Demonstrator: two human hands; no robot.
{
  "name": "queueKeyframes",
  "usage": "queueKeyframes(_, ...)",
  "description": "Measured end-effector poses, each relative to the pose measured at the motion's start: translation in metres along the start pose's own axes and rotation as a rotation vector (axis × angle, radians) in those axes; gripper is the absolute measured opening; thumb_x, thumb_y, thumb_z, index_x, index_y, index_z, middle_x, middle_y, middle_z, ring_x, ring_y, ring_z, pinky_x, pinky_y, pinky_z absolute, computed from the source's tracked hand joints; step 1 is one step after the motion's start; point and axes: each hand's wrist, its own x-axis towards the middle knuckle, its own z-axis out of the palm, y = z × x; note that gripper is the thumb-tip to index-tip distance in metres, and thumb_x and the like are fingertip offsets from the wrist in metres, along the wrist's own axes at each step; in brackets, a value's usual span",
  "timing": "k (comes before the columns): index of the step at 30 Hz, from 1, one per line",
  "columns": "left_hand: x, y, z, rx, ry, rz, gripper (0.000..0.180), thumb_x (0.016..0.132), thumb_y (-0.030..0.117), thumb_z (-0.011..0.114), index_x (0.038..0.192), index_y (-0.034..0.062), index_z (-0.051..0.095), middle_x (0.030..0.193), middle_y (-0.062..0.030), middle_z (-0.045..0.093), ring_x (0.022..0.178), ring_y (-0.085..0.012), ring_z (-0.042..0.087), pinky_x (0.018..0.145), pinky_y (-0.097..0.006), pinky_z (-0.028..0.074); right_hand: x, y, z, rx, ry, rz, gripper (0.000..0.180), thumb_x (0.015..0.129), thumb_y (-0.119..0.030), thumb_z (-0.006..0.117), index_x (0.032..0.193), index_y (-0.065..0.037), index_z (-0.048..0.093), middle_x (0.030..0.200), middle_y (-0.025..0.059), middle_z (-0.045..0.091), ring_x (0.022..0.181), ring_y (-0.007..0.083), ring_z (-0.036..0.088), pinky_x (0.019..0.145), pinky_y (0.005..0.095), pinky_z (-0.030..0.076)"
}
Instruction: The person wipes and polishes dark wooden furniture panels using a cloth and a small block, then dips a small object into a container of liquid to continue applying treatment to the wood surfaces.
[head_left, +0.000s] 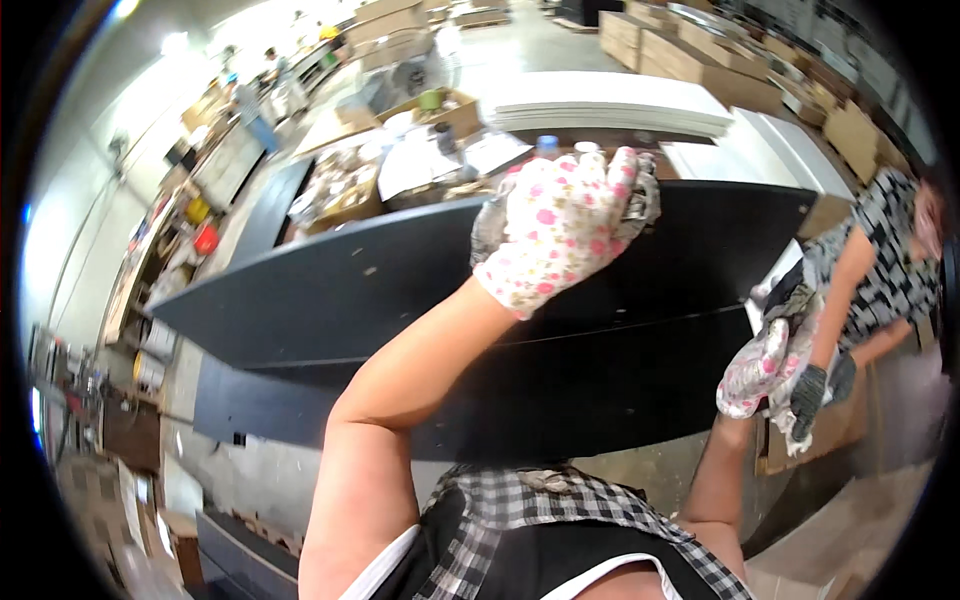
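Note:
My left hand [560, 230], in a white glove with pink flowers, is closed on a crumpled grey rag [488, 232] at the upper edge of a long black panel [390, 275]. This panel stands tilted along a second black panel [540, 400], which lies nearer to me. My right hand [752, 372], in a matching glove, is by the right end of the panels. Its fingers curl at a pale crumpled rag [798, 432], partly hidden. Close beside it is a co-worker's hand [808, 395] in a dark grey glove.
A person in a patterned shirt [880, 270] stands at the right. Beyond the panels are stacked white boards [610, 95], a cardboard box [460, 115], papers [415, 165] and a blue-capped bottle [547, 146]. Cartons [690, 65] stand farther back. A workbench [225, 160] runs along the left.

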Motion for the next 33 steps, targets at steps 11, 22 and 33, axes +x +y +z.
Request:
queueKeyframes(11, -0.134, -0.149, -0.102, 0.059, -0.081, -0.217, 0.066, 0.078, 0.035, 0.074, 0.135, 0.0124, 0.049, 0.126, -0.0139, 0.057, 0.112, -0.0335, 0.057, 0.088, -0.046, 0.045, -0.004, -0.034, 0.202, -0.212, -0.481, -0.251, 0.054, 0.099, -0.014, 0.045, 0.150, -0.004, 0.028, 0.154, 0.0161, 0.033, 0.133, 0.0295, 0.044, 0.108, 0.0382, 0.037)
queueKeyframes(22, -0.479, -0.399, -0.222, -0.065, 0.836, -0.983, 0.041, 0.094, 0.025, 0.057, 0.129, 0.0028, 0.054, 0.124, -0.0091, 0.059, 0.108, -0.0221, 0.056, 0.095, -0.036, 0.046, 0.015, 0.003, 0.169, -0.445, -0.299, -0.322, 0.049, 0.099, -0.012, 0.052, 0.145, -0.001, 0.038, 0.142, 0.0128, 0.046, 0.117, 0.0211, 0.051, 0.101, 0.0318, 0.039)
queueKeyframes(33, -0.481, -0.391, -0.201, -0.433, 1.045, -1.298, 0.016, 0.093, 0.026, 0.067, 0.097, 0.0109, 0.062, 0.084, 0.0041, 0.058, 0.073, -0.0071, 0.049, 0.065, -0.024, 0.041, 0.029, 0.013, 0.147, 0.315, -0.392, 0.087, 0.045, 0.099, -0.004, 0.048, 0.142, 0.000, 0.038, 0.136, 0.0178, 0.049, 0.119, 0.0222, 0.055, 0.107, 0.0374, 0.041)
